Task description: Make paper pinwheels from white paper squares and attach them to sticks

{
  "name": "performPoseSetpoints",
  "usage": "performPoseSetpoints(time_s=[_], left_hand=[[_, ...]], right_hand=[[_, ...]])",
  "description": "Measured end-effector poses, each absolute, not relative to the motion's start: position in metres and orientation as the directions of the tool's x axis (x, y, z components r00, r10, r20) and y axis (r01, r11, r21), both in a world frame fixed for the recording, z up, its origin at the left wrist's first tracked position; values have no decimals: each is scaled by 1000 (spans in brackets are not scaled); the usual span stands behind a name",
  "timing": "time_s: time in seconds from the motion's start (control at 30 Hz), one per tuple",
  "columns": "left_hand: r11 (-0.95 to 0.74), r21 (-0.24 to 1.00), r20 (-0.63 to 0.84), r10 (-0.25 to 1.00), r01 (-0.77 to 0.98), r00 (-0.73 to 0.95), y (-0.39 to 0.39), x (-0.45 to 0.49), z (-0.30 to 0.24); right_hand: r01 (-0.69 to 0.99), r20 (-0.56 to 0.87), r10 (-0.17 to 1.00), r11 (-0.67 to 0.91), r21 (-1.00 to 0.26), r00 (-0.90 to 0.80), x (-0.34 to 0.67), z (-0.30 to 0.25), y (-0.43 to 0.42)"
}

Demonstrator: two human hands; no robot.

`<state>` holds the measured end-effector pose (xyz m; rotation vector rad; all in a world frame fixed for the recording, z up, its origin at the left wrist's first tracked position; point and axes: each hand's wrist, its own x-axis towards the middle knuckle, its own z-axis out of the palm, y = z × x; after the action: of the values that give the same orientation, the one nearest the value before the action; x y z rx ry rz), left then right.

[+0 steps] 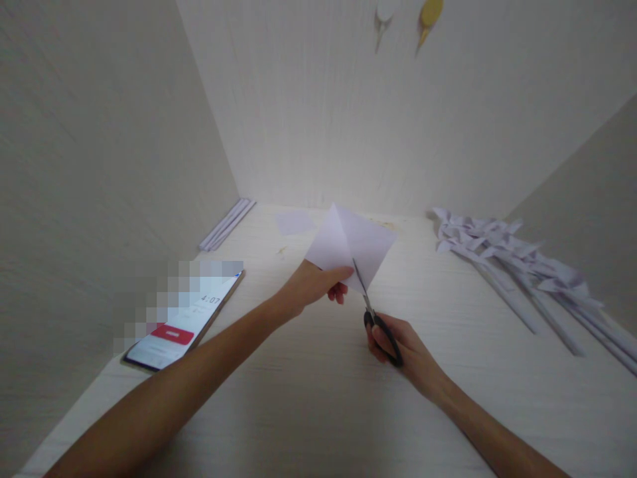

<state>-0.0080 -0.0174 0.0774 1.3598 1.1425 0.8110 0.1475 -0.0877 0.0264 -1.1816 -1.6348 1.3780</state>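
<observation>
I noted a creased white paper square (351,242) held up at frame centre above the table (318,405), left hand (312,287) pinching its lower left edge, scissors (369,307) biting its bottom edge, right hand (401,348) closed through the black handles, phone (185,324) lower left, paper pinwheels (517,265) far right.

Only readable text is "4:07", dark digits on the lit screen of the phone (184,318), near its far end. Nearer on the same screen, a red button (172,334) carries a white mark too small to read; the upper-left part of the phone is pixelated. The paper (348,245) and scissors (381,325), right of the phone, show plain unmarked faces.
</observation>
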Motion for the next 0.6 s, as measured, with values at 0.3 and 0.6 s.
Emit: performPoseSetpoints(time_s=[0.3,0.6], left_hand=[[97,979,-148,943,178,298,-18,-8,79],[100,983,-146,933,154,328,-16,-8,77]], right_hand=[[236,-84,942,-5,-972,-325,146,27,-88],[242,-79,943,2,-970,-324,146,27,-89]])
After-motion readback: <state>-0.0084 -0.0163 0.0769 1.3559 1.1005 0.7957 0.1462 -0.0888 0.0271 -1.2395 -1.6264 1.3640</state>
